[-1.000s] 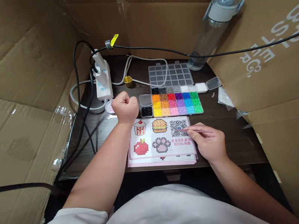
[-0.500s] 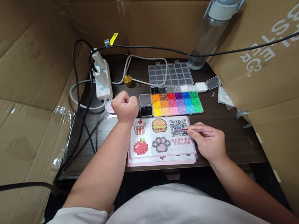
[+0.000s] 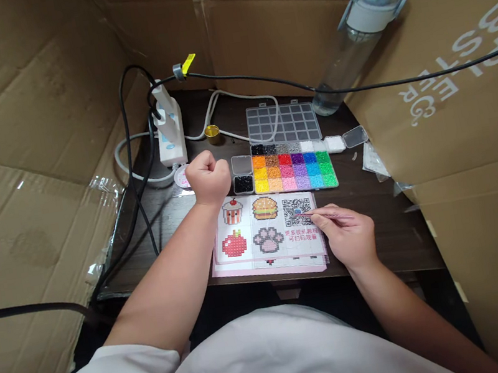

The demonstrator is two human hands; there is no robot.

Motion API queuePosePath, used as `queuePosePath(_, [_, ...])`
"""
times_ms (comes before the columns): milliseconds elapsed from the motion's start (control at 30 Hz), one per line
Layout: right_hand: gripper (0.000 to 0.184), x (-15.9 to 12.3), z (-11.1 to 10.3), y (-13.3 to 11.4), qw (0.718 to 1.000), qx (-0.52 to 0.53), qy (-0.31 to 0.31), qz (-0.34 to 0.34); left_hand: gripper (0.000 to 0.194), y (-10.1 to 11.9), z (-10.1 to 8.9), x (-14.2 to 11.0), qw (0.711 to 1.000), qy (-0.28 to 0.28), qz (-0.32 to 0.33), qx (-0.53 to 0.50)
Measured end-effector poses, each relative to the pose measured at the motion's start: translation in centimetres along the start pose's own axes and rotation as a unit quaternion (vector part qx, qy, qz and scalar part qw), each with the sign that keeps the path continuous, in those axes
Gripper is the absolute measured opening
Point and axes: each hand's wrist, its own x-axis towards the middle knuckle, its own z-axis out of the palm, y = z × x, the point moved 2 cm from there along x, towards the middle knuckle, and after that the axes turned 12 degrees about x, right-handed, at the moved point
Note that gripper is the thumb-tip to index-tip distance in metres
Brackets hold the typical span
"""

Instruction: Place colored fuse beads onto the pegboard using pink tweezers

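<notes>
My left hand point(image 3: 209, 179) is closed in a fist above the pattern sheet's upper left corner, with nothing showing in it. In my right hand point(image 3: 348, 234) pink tweezers point(image 3: 338, 217) are pinched, their tips over the QR code point(image 3: 292, 213) on the sheet. The pattern sheet point(image 3: 250, 262) shows a cupcake, a burger, a strawberry-like red fruit and a pink paw. Behind it stands a sorting box of coloured beads point(image 3: 296, 188), its compartments filled by colour. A small open case of black beads point(image 3: 243, 184) sits beside my left fist.
A white power strip point(image 3: 170, 136) with black cables stands at the back left. Behind the beads are a gold tin point(image 3: 212, 133) and the box's clear lid point(image 3: 282, 123). A water bottle point(image 3: 345, 51) leans at the back right. Cardboard walls point(image 3: 272, 31) surround the table.
</notes>
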Motion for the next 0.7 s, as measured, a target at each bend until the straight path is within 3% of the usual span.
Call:
queuePosePath(500, [0.009,-0.07,-0.13,0.13,1.000,0.004,-0.006,-0.003,0.032,0.24,-0.04,0.07,1.000,0.000,-0.004,0.006])
queuePosePath(700, [0.008,0.13,-0.35,0.32,0.999,0.030,0.022,0.020,0.033,0.26,-0.10,0.15,1.000,-0.006,-0.012,0.020])
